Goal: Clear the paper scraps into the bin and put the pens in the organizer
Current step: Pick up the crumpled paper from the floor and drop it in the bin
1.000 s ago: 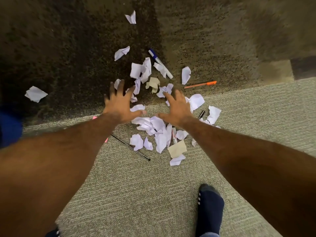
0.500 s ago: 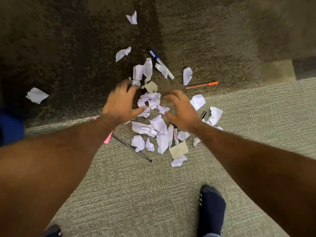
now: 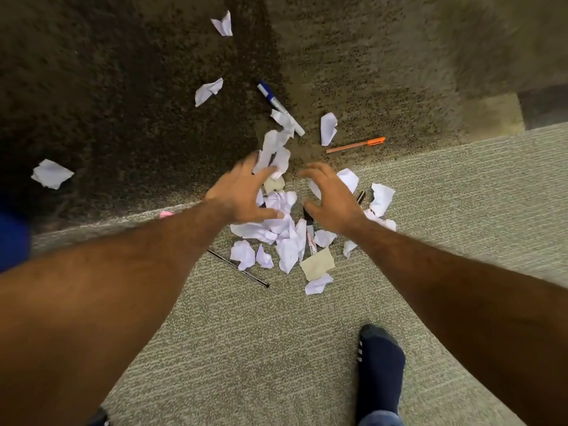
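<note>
White paper scraps lie in a pile [image 3: 282, 235] on the floor, where dark carpet meets light carpet. My left hand [image 3: 242, 192] and my right hand [image 3: 332, 198] reach over the pile's far end, fingers curved inward, with scraps between them. Left fingertips touch a scrap [image 3: 272, 155]. A black marker [image 3: 309, 232] lies within the pile. Around it lie a blue-capped white marker [image 3: 279, 107], an orange pen [image 3: 356, 145] and a thin black pen [image 3: 242, 270]. No bin or organizer is in view.
Stray scraps lie on the dark carpet at the left [image 3: 52, 173], farther up [image 3: 209, 91] and at the top [image 3: 223, 24]. A tan scrap [image 3: 318, 264] lies near the pile. My socked foot [image 3: 381, 370] stands at the lower right. A pink piece [image 3: 166, 214] shows beside my left forearm.
Both hands have drawn closer together and curled their fingers, raking the far scraps toward the pile. Scraps once spread on the dark carpet now bunch between the hands.
</note>
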